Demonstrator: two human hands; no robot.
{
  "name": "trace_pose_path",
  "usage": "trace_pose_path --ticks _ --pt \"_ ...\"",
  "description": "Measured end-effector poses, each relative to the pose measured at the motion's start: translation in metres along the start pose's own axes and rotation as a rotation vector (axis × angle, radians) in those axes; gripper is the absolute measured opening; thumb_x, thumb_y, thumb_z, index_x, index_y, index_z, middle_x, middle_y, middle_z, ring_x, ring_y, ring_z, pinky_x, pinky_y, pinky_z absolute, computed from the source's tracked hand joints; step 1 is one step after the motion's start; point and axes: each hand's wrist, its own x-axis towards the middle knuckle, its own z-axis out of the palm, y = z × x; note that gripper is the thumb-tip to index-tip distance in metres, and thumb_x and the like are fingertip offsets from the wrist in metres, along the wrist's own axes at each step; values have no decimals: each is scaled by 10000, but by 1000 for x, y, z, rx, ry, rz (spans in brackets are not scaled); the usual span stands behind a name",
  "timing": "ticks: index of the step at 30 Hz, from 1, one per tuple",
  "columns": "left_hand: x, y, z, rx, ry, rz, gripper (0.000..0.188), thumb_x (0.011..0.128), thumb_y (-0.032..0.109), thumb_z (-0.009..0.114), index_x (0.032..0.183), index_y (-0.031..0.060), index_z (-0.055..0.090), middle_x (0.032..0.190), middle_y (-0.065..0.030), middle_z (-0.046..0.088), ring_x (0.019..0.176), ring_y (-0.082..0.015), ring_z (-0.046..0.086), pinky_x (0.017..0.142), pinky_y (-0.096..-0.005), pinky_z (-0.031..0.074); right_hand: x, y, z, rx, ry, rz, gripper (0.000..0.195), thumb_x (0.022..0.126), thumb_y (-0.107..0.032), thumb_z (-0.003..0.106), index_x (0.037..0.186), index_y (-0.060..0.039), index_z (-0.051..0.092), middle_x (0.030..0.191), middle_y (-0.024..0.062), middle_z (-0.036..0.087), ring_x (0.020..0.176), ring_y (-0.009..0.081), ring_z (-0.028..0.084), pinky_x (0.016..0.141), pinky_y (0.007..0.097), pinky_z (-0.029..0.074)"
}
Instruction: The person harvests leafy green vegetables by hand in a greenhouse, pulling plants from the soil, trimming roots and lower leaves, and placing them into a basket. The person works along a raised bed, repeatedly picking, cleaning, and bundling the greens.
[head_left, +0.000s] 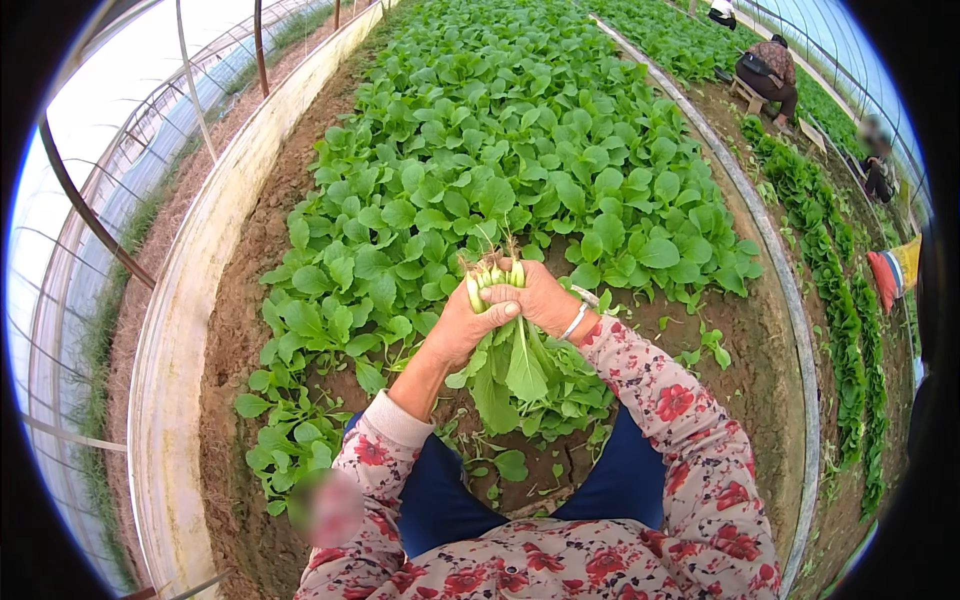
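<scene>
Between my two hands is a bunch of leafy greens (526, 367), its pale stems and thin roots pointing up and away from me, its leaves hanging towards my lap. My left hand (469, 319) closes around the stems from the left side. From the right, my right hand (546, 298), with a silver-coloured bracelet (575, 322) at the wrist, grips the same bunch, and the thumbs meet over the stems. A light, thin piece, perhaps a tool's end, shows just beyond the right wrist. More pulled greens (570, 409) lie below the bunch, partly hidden.
A dense bed of leafy greens (510, 150) grows ahead, with bare soil at its near edge. A pale low wall (180, 315) runs on the left, a narrow grey edging (780, 262) on the right. Beyond it are cut rows (832, 300), a bag (906, 264) and several people.
</scene>
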Motion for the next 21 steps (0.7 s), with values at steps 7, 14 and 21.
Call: trace_pose_path --ticks 7,14,21 --pt "-4 12 7 -87 40 -112 545 723 62 769 1194 36 496 1084 -26 578 967 -125 558 865 -281 464 -3 5 -9 -563 108 -265 435 855 -315 648 1133 4 549 1073 95 578 996 171 545 854 313 446" --pt "-4 8 0 40 256 -25 322 759 1 728 1058 5 609 920 -11 636 799 -82 578 719 -238 490 3 -5 -15 -378 217 -169 400 866 -283 643 1106 33 588 961 75 628 884 131 562 803 284 465" --pt "-3 7 -1 -2 352 66 216 817 65 693 1019 13 637 907 -3 654 761 -70 575 680 -222 482 2 -9 -15 -222 278 -90 210 864 -171 633 942 22 661 768 -18 612 658 50 484 595 223 416"
